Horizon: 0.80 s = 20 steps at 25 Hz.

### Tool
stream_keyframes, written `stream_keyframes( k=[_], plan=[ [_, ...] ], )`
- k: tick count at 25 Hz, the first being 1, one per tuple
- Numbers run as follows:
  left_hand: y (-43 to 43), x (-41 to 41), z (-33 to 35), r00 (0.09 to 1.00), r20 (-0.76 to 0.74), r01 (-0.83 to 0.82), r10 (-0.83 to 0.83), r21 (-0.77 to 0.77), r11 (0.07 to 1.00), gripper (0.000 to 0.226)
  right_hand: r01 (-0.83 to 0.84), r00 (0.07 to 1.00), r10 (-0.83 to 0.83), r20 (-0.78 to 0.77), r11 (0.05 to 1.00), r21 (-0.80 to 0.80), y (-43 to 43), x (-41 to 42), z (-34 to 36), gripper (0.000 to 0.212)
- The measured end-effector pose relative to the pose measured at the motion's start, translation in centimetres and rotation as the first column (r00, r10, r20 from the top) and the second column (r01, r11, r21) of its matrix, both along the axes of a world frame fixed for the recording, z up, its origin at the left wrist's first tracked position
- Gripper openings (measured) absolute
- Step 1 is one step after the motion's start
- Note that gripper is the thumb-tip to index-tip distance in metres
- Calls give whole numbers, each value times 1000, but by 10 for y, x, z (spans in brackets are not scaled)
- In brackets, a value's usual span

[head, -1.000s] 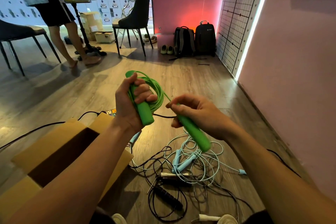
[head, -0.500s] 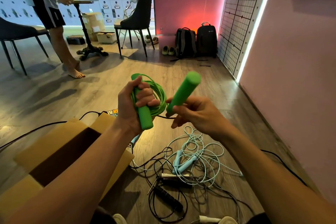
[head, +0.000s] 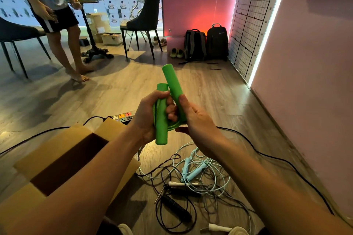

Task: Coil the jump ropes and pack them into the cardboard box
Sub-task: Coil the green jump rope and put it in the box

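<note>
I hold the green jump rope [head: 172, 84] in front of me with both hands. My left hand [head: 148, 115] grips one upright handle together with the coiled green cord. My right hand [head: 198, 120] holds the second handle, upright and pressed against the first. An open cardboard box [head: 63, 139] sits on the floor at lower left, under my left forearm. Below my hands a light blue jump rope [head: 194, 171], a black jump rope [head: 176, 209] and a white-handled one [head: 181, 183] lie tangled on the floor.
A power strip [head: 124, 116] with black cables lies behind the box. Another person [head: 55, 15] stands at the back left by a small table and dark chairs [head: 145, 19]. Two backpacks [head: 206, 44] lean on the far wall. A pink wall [head: 305, 82] closes the right side.
My right hand swung the second handle up from pointing down and brought it left against the handle in my left hand. The other person stepped closer.
</note>
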<state>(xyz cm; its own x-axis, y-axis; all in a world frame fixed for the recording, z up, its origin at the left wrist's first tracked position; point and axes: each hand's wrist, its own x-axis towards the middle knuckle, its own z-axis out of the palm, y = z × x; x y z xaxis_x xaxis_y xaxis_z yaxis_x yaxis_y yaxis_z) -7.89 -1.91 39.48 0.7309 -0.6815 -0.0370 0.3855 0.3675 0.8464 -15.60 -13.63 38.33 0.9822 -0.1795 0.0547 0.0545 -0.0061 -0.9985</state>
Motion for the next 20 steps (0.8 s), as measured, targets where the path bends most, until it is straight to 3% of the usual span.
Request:
stream_keyframes(
  k=[3,5,7,12,17,20],
  plan=[
    [0,2,-1,979,139,-174,148,203,964,35,31,999,-30,24,998,-48,6,2,5,36],
    [4,4,0,917,326,-335,229,320,887,34,49,998,-46,47,996,-71,8,5,9,30],
    [15,7,2,876,440,-392,195,417,820,32,64,996,-57,76,993,-94,11,7,10,29],
    [65,16,-6,909,412,-228,-59,612,757,36,-56,998,59,18,988,-142,25,8,3,29],
    [126,34,-37,915,403,-294,-16,694,658,52,-281,951,239,-196,934,-222,53,35,-9,38],
    [161,46,-70,937,346,-297,41,733,612,45,-424,891,322,-319,843,-332,73,68,-23,18]
  ],
)
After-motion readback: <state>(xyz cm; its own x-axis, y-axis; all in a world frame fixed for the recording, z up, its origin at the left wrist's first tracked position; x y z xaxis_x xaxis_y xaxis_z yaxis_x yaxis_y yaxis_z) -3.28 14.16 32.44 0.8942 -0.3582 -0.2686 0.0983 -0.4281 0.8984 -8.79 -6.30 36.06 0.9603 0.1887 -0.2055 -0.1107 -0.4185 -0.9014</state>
